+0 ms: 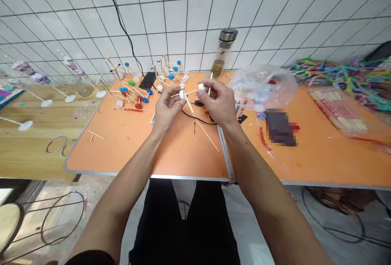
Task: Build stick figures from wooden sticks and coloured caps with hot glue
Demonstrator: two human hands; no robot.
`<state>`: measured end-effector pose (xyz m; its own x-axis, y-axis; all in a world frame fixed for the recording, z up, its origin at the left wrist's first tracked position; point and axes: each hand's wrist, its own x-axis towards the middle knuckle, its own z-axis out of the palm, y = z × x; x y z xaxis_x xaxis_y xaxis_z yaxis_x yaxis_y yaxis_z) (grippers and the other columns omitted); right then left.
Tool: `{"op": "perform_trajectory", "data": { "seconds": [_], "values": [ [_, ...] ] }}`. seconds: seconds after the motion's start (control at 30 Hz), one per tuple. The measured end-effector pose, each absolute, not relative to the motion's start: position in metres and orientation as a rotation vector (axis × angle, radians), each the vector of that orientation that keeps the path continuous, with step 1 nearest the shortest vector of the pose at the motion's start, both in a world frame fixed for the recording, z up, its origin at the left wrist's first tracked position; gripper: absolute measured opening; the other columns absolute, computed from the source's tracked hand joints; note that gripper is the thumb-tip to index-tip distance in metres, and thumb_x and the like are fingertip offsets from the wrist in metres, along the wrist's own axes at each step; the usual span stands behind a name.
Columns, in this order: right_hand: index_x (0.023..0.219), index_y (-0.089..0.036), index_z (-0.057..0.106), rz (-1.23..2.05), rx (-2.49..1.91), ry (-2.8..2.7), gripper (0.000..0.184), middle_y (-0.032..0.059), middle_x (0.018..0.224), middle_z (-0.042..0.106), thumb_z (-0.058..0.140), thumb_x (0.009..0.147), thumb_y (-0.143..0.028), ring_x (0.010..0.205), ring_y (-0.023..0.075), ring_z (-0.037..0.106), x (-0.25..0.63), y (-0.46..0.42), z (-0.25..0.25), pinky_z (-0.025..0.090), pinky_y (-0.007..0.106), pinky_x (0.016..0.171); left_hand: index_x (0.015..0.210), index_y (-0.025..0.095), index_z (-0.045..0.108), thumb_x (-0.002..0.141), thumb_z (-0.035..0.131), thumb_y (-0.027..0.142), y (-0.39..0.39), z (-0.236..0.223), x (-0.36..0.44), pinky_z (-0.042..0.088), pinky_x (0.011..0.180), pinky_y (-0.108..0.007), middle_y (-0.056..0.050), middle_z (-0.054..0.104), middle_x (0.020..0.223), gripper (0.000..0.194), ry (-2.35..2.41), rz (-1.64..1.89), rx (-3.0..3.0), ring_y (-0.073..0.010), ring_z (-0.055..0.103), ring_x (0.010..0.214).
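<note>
My left hand [166, 109] pinches a white bottle cap [182, 94] above the orange table. My right hand [220, 101] is closed on a second white bottle cap [201, 87]. A short wooden stick [192, 92] spans the gap between the two caps. From the left cap a long wooden stick [203, 128] slants down to the right. Another stick [211, 82] stands up by the fingers of my right hand. Behind my hands, a dark tool [199, 103] with a black cable lies partly hidden.
Stick-and-cap frames [130, 88] and a black phone [147, 80] stand at the back left. A glass bottle [219, 61] is by the tiled wall. Rightward lie a plastic bag [262, 86], a pack of sticks [337, 108] and coloured strands [336, 79].
</note>
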<state>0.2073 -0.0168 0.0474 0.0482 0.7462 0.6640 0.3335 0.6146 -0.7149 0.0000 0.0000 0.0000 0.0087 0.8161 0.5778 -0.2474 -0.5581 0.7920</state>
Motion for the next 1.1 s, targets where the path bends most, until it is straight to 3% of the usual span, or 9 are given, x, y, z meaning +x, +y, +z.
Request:
{"op": "perform_trajectory", "data": {
  "seconds": [0.33, 0.53, 0.77, 0.97, 1.1],
  "values": [
    [0.123, -0.028, 0.085, 0.289, -0.902, -1.624, 0.036, 0.0056, 0.108, 0.081, 0.081, 0.105, -0.058, 0.086, 0.0216, 0.068, 0.209, -0.025, 0.05, 0.056, 0.035, 0.069, 0.124, 0.029, 0.085, 0.091, 0.106, 0.053, -0.009, 0.008, 0.002, 0.068, 0.111, -0.038, -0.007, 0.087, 0.136, 0.046, 0.619, 1.664, 1.444, -0.0209, 0.085, 0.117],
    [0.125, -0.027, 0.085, 0.317, -0.937, -1.638, 0.036, 0.0065, 0.112, 0.081, 0.081, 0.104, -0.057, 0.09, 0.0226, 0.07, 0.211, -0.028, 0.054, 0.057, 0.035, 0.072, 0.119, 0.027, 0.081, 0.087, 0.105, 0.053, -0.02, 0.019, 0.005, 0.066, 0.114, -0.041, -0.01, 0.086, 0.139, 0.048, 0.702, 1.639, 1.399, -0.0237, 0.083, 0.12],
    [0.115, -0.024, 0.086, 0.591, -1.034, -1.721, 0.028, 0.0028, 0.098, 0.076, 0.079, 0.096, -0.044, 0.085, 0.0201, 0.063, 0.222, -0.025, 0.061, 0.051, 0.035, 0.078, 0.123, 0.025, 0.079, 0.086, 0.094, 0.058, -0.033, 0.036, 0.004, 0.068, 0.098, -0.036, -0.011, 0.089, 0.136, 0.051, 0.86, 1.401, 1.221, -0.0265, 0.085, 0.122],
    [0.103, -0.02, 0.088, 0.74, -1.086, -1.87, 0.032, -0.0002, 0.083, 0.066, 0.076, 0.089, -0.046, 0.076, 0.0172, 0.05, 0.224, -0.027, 0.067, 0.037, 0.036, 0.072, 0.109, 0.02, 0.082, 0.081, 0.098, 0.048, -0.032, 0.037, 0.003, 0.066, 0.084, -0.031, -0.009, 0.091, 0.106, 0.043, 0.95, 1.119, 1.107, -0.0227, 0.087, 0.096],
    [0.101, -0.02, 0.087, 0.803, -1.085, -1.934, 0.033, -0.0012, 0.08, 0.062, 0.076, 0.089, -0.048, 0.075, 0.0167, 0.047, 0.225, -0.026, 0.066, 0.034, 0.036, 0.071, 0.101, 0.019, 0.083, 0.08, 0.101, 0.045, -0.033, 0.037, 0.004, 0.064, 0.074, -0.027, -0.007, 0.09, 0.091, 0.038, 0.995, 0.993, 1.074, -0.0154, 0.079, 0.075]
  ]
}}
